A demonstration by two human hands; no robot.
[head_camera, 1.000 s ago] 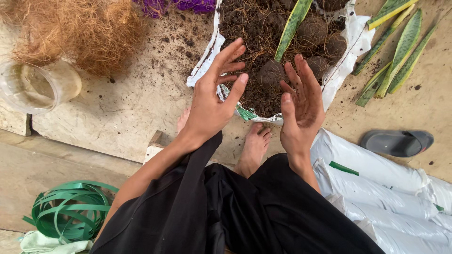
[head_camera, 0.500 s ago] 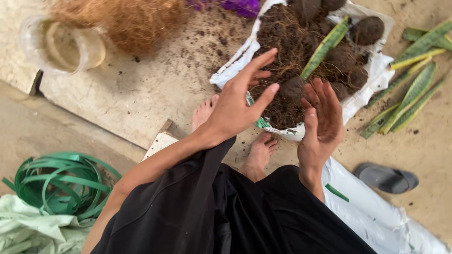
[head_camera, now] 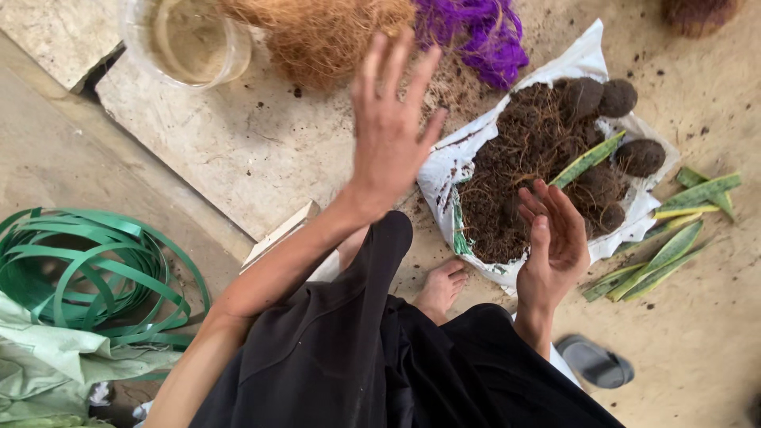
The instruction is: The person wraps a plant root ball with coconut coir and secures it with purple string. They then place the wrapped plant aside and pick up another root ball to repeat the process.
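Left hand (head_camera: 390, 131): empty, fingers spread, raised near tan coconut fibre heap (head_camera: 317, 36).
Right hand (head_camera: 555, 238): empty, open, palm up, beside white sack of dark soil (head_camera: 476, 158).

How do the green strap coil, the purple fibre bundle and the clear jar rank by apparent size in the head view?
Largest to smallest:
1. green strap coil
2. clear jar and purple fibre bundle: they look alike, and both are cut by the top edge, so no ranking.

Dusty concrete floor (head_camera: 238, 150) under soil-filled white sack (head_camera: 507, 158)
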